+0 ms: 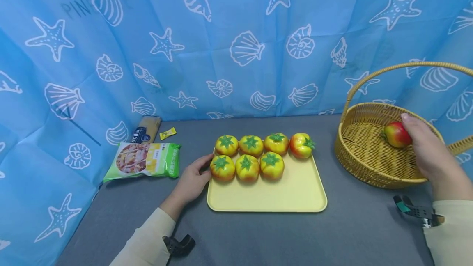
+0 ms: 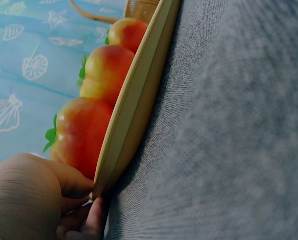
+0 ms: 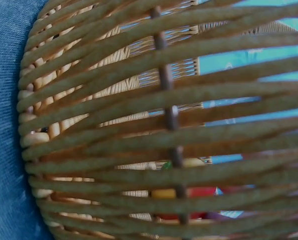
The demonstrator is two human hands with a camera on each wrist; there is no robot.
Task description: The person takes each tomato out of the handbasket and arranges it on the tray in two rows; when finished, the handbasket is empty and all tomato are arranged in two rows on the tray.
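My right hand (image 1: 430,147) is inside the wicker basket (image 1: 382,180), holding a red-and-yellow persimmon (image 1: 397,134) with the thumb on top; the other fingers are mostly hidden. Through the basket's weave, the right wrist view gives glimpses of this persimmon (image 3: 198,192). My left hand (image 1: 192,180) pinches the left rim of a pale yellow tray (image 1: 266,198), as the left wrist view confirms with the hand (image 2: 34,195) at the tray's edge. Several persimmons (image 1: 247,168) with green star-shaped leaves stand in two rows on the tray's far half.
Left of the tray lies a green snack bag (image 1: 144,160). Behind it are a brown packet (image 1: 146,129) and a small yellow sachet (image 1: 168,133). The basket's tall handle (image 1: 406,65) arches over its opening. A blue shell-patterned curtain (image 1: 236,77) hangs behind the grey table (image 1: 295,237).
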